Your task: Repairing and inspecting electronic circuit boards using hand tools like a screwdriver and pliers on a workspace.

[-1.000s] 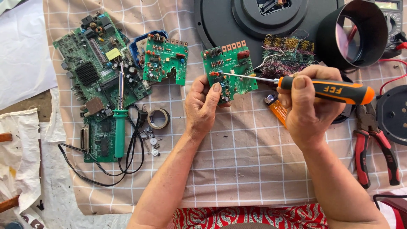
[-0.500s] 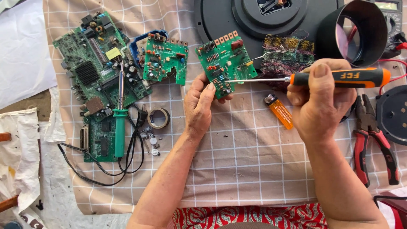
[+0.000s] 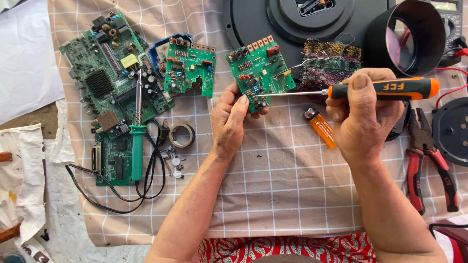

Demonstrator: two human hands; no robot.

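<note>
Green circuit board (image 3: 259, 75), at twelve o'clock above your left hand (image 3: 233, 122), is pinched tilted by its lower edge so your right hand (image 3: 363, 114), gripping the orange-handled screwdriver (image 3: 351, 90), can lay its tip flat on it.

View: single head camera | Position: above worker | Facing: straight down onto checked cloth (image 3: 292, 195) | Range: close, forearms fill lower frame | Overlap: none, only one view
</note>
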